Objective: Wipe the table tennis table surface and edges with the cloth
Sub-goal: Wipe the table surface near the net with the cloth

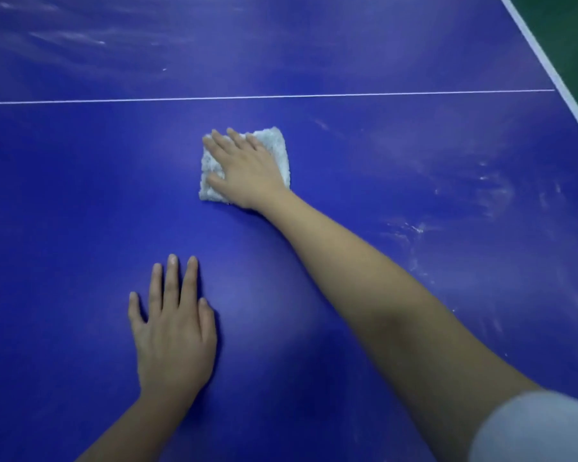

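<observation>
My right hand (247, 170) presses flat, fingers straight, on the white cloth (275, 144) in the middle of the blue desk (80, 195); my left hand (174, 338) lies flat, fingers open, nearer to me.

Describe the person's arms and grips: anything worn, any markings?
Both are bare hands: left grip and right grip show no gloves, rings or watch. The left forearm is uncovered to the frame edge. The right arm is uncovered up to a short, pale grey sleeve in the lower right corner. No markings visible.
</observation>
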